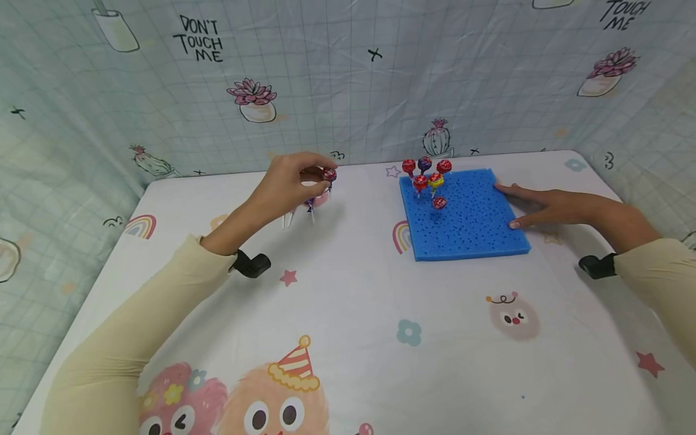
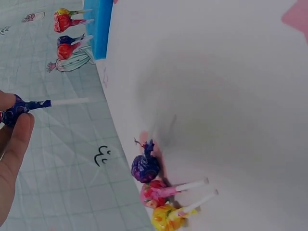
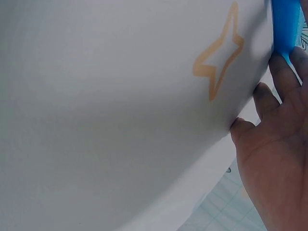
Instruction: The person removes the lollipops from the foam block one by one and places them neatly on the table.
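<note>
My left hand (image 1: 290,184) pinches a lollipop (image 2: 38,104) in a dark blue-purple wrapper by its candy head, its white stick pointing away from the fingers. Just below that hand, three more lollipops lie on the table: a purple one (image 2: 146,168), a pink one (image 2: 155,194) and a yellow one (image 2: 168,218). Several lollipops stand upright in the far left part of a blue foam board (image 1: 473,217), among them a yellow-and-red one (image 1: 436,180) and a dark one (image 1: 425,164). My right hand (image 1: 565,208) rests with fingers extended against the board's right edge.
The board lies flat on a white table (image 1: 348,308) covered with printed cartoon figures. Behind the table hangs a patterned cloth (image 1: 337,72), close to the table's back edge. A black wrist device (image 1: 251,264) sits at my left cuff.
</note>
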`<state>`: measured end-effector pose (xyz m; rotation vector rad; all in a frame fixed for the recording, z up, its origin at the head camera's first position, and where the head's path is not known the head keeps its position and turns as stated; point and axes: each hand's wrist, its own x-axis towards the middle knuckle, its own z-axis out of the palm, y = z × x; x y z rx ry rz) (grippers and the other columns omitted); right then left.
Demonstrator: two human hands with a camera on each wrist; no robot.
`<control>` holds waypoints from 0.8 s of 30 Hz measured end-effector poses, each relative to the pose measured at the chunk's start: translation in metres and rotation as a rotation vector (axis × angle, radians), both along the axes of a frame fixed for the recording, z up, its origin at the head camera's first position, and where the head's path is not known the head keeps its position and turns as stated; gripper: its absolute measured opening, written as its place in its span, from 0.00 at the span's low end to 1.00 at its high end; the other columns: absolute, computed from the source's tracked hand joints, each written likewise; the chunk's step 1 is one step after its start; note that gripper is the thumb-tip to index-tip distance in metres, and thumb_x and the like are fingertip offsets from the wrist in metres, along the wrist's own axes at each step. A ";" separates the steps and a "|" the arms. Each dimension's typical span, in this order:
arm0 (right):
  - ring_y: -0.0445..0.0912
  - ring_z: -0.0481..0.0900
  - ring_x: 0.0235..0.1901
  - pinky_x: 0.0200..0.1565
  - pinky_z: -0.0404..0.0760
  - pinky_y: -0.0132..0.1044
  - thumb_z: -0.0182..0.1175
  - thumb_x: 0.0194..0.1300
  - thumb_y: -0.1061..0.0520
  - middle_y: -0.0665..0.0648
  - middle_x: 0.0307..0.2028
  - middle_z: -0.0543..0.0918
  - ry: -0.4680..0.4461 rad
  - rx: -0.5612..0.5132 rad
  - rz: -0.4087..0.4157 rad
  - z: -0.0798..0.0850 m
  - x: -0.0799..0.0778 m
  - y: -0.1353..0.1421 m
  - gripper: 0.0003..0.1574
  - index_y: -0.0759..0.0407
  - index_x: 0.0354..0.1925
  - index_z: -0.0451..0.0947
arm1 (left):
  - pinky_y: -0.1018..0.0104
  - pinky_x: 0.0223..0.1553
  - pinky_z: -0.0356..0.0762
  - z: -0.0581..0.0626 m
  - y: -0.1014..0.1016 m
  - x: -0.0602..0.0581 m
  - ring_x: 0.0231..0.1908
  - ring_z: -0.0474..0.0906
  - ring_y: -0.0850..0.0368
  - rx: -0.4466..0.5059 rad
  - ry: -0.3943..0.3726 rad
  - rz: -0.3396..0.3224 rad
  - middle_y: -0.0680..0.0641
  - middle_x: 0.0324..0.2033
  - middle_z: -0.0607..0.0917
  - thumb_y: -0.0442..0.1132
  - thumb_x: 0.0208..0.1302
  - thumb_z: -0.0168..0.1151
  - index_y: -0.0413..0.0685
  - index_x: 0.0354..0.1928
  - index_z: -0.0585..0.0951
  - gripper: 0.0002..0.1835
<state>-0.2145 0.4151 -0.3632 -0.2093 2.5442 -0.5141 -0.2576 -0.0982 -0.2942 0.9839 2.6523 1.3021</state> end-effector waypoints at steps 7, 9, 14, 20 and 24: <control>0.79 0.38 0.73 0.62 0.44 0.83 0.66 0.67 0.40 0.76 0.77 0.40 0.010 -0.008 0.017 0.001 0.001 -0.001 0.62 0.47 0.82 0.37 | 0.73 0.45 0.84 -0.006 -0.006 0.000 0.44 0.87 0.52 -0.034 -0.017 0.024 0.43 0.47 0.87 0.29 0.63 0.69 0.40 0.53 0.84 0.16; 0.79 0.38 0.73 0.62 0.44 0.83 0.66 0.67 0.40 0.76 0.77 0.40 0.009 -0.006 0.014 0.001 0.001 -0.001 0.62 0.47 0.82 0.37 | 0.72 0.44 0.84 -0.008 -0.008 -0.001 0.44 0.87 0.52 -0.048 -0.011 0.041 0.43 0.48 0.87 0.29 0.63 0.70 0.40 0.53 0.84 0.16; 0.79 0.39 0.73 0.62 0.44 0.83 0.66 0.67 0.39 0.76 0.77 0.40 0.008 0.001 0.009 0.001 0.002 -0.001 0.62 0.47 0.82 0.37 | 0.67 0.46 0.85 -0.011 -0.012 -0.004 0.46 0.87 0.53 -0.080 0.007 0.051 0.45 0.49 0.87 0.29 0.65 0.68 0.40 0.55 0.84 0.16; 0.80 0.39 0.73 0.62 0.45 0.83 0.66 0.68 0.40 0.76 0.77 0.40 0.011 -0.005 0.004 0.001 0.001 0.000 0.62 0.46 0.82 0.37 | 0.61 0.48 0.85 -0.017 -0.016 -0.008 0.45 0.87 0.52 -0.109 0.027 0.047 0.43 0.47 0.88 0.30 0.65 0.70 0.39 0.54 0.84 0.16; 0.79 0.38 0.73 0.62 0.45 0.83 0.66 0.68 0.40 0.76 0.77 0.40 0.009 -0.012 0.003 0.000 0.001 0.000 0.62 0.46 0.82 0.37 | 0.59 0.49 0.84 -0.024 -0.018 -0.012 0.46 0.87 0.50 -0.123 0.022 0.048 0.42 0.46 0.88 0.31 0.65 0.70 0.38 0.52 0.84 0.14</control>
